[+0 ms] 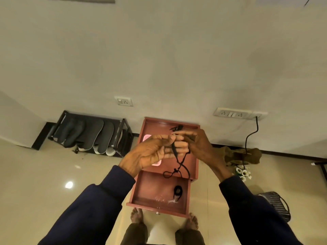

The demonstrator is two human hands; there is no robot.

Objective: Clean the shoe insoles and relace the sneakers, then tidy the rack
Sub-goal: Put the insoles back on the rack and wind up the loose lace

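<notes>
Both hands meet above a reddish-brown cabinet (194,167). My left hand (155,151) pinches a black shoelace (178,161) between thumb and fingers, and my right hand (196,144) grips the same lace's upper end. The lace hangs down in loops onto the cabinet top. A second coiled black lace (177,191) lies in the open drawer (141,193) below. Several dark insoles (92,135) lean on the black shoe rack (123,131) at the left, with white sneakers (109,151) partly hidden beneath them.
A pink object (146,137) lies on the cabinet top, mostly hidden by my left hand. A brown sack (247,154) with a black cable, white flowers (243,172) and a dark woven bag (277,204) sit on the floor to the right. My bare feet stand before the drawer.
</notes>
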